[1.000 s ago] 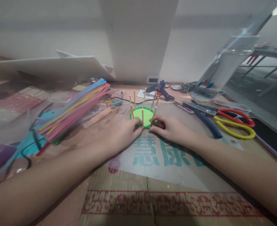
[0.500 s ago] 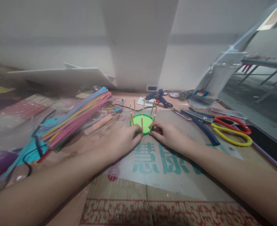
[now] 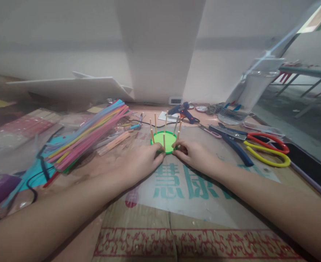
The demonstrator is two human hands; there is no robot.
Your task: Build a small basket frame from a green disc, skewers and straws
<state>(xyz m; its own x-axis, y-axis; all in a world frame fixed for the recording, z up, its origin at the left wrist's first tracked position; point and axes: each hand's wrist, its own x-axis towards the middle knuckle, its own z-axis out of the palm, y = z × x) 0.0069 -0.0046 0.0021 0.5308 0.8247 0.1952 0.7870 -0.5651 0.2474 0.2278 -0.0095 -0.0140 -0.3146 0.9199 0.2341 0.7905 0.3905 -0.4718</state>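
A light green disc (image 3: 166, 139) with a darker green rim lies on the plastic sheet in front of me. Several thin wooden sticks stand upright around its edge; one stick (image 3: 164, 142) is at the front. My left hand (image 3: 151, 158) is closed in a pinch at the disc's near left edge, close to the front stick. At the near right edge, my right hand (image 3: 191, 153) also pinches the rim, thumb and fingers curled by another stick. The fingertips partly cover the rim, so the exact contact is hidden.
A bundle of coloured pipe cleaners (image 3: 89, 136) lies left. Behind the disc is a blue glue gun (image 3: 183, 111). To the right are pliers (image 3: 235, 147), scissors (image 3: 269, 153), a phone (image 3: 310, 169) and a clear container (image 3: 247, 94). A printed plastic sheet (image 3: 173, 209) covers part of the table.
The view has shifted very slightly. Both hands keep their pinch at the green disc, and the sticks stand as before.
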